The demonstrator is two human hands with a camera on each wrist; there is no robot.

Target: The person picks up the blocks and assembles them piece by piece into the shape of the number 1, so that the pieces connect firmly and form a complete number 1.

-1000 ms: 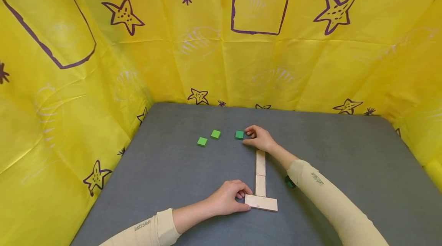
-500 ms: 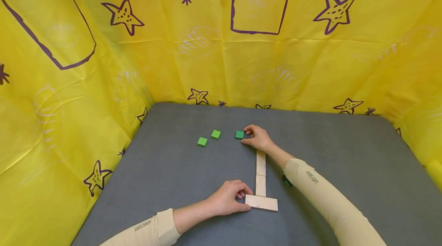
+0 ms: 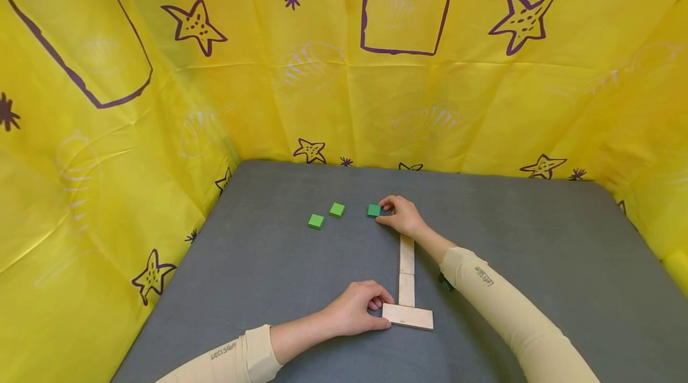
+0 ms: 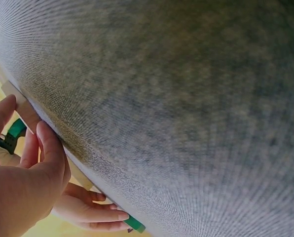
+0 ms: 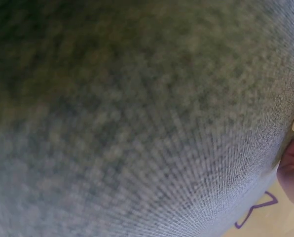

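Note:
My left hand point(image 3: 357, 308) pinches the left end of a pale wooden block point(image 3: 408, 316) that lies crosswise, its thumb along the near side and its fingers behind. In the left wrist view this wooden block point(image 4: 19, 106) shows between thumb and fingertips. Two more wooden planks point(image 3: 407, 272) run end to end away from it, forming a T shape. At their far end my right hand point(image 3: 403, 215) has thumb and fingers around the right side of a dark green square block point(image 3: 374, 211). That green block point(image 4: 136, 223) also appears at the right fingertips in the left wrist view.
Two light green square blocks, a nearer one point(image 3: 316, 221) and a farther one point(image 3: 337, 210), lie left of the dark green block. The grey table point(image 3: 258, 275) is enclosed by yellow cloth point(image 3: 457, 90) with starfish drawings. A dark green wrist device point(image 3: 445, 282) shows under the right sleeve.
My right hand has shifted slightly left, its thumb now closer against the dark green block. The left hand and the wooden pieces have stayed in place.

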